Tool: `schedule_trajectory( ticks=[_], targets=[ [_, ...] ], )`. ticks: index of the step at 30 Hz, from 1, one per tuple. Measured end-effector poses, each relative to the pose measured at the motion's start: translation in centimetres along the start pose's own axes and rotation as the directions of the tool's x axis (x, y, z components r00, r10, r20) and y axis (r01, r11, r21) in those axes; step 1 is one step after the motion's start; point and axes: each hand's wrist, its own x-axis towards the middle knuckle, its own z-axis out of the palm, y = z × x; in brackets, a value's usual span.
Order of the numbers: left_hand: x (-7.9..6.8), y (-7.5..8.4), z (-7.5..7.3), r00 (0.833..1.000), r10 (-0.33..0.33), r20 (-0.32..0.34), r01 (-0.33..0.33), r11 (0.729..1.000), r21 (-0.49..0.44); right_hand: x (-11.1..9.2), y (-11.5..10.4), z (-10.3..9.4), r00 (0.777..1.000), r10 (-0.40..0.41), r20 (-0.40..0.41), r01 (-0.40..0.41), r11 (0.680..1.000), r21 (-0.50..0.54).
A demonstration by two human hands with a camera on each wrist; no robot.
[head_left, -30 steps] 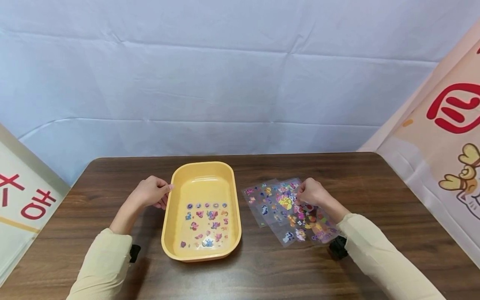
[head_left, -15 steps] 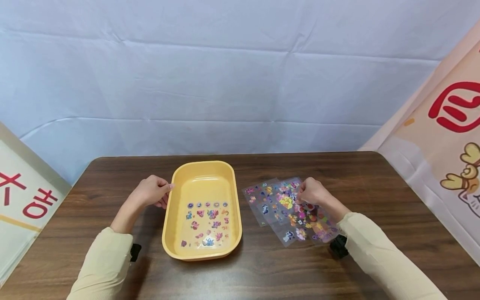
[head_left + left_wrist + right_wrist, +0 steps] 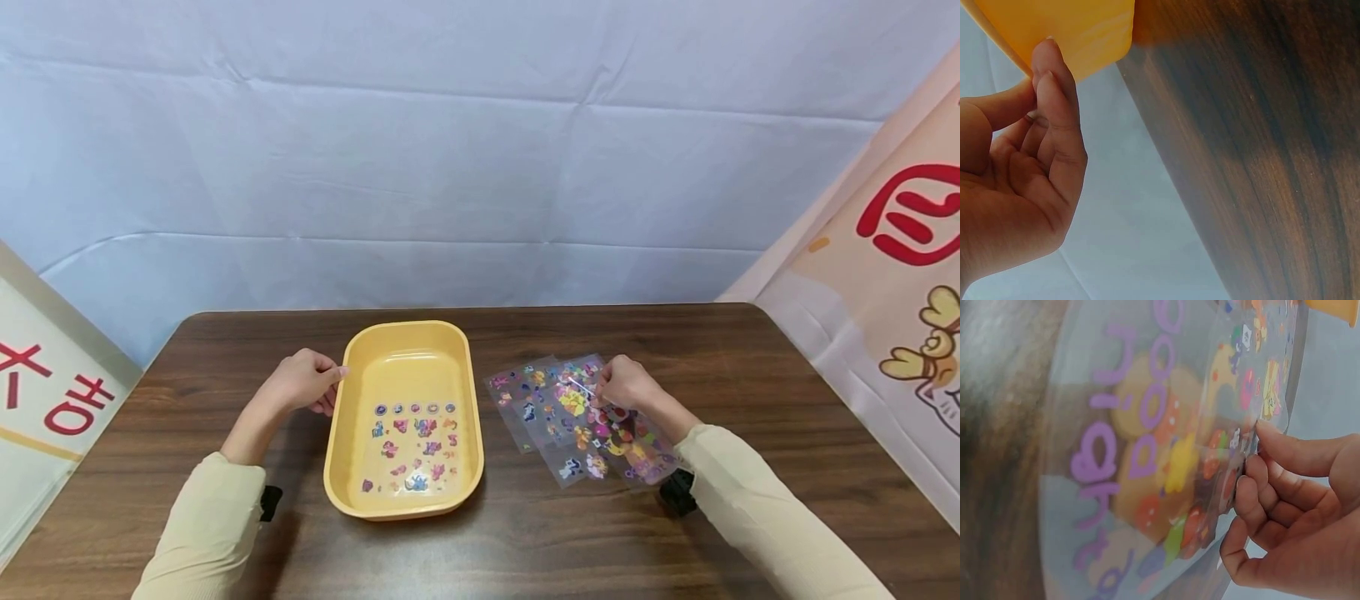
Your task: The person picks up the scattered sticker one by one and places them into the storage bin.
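Observation:
On the table a yellow plastic tray (image 3: pixel 472 392) holds one clear sticker sheet (image 3: pixel 405 458) printed with small cartoon figures. My left hand (image 3: pixel 303 383) grips the tray's left rim, thumb on top and fingers against the outer wall, as the left wrist view confirms. To the right of the tray, several transparent sticker sheets (image 3: pixel 525 417) lie fanned over one another. My right hand (image 3: pixel 628 385) pinches the edge of a sticker sheet (image 3: pixel 1272 394) between thumb and curled fingers. In the right wrist view another sheet with purple lettering (image 3: pixel 1110 444) fills the foreground.
The dark wooden table (image 3: pixel 562 550) extends around the tray and sheets. Behind it hangs a pale cloth backdrop (image 3: pixel 450 167). Printed banners stand at the left (image 3: pixel 52 400) and right (image 3: pixel 885 317). Black wrist straps (image 3: pixel 678 493) sit under the cream sleeves.
Beneath the right hand, the top sheet's near corner has shifted slightly left and up, and a bright glint shows by the fingers. The left hand and tray stay in place.

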Motion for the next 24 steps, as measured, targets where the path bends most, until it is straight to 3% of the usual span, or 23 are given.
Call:
schedule_trajectory(
  ticks=[24],
  targets=[
    [0.24,-0.29,0.09,1.000,-0.008,0.003,0.008,1.000,0.000,-0.18,0.46,-0.35,1.000,-0.015,0.015,0.014,0.998,0.060]
  ],
)
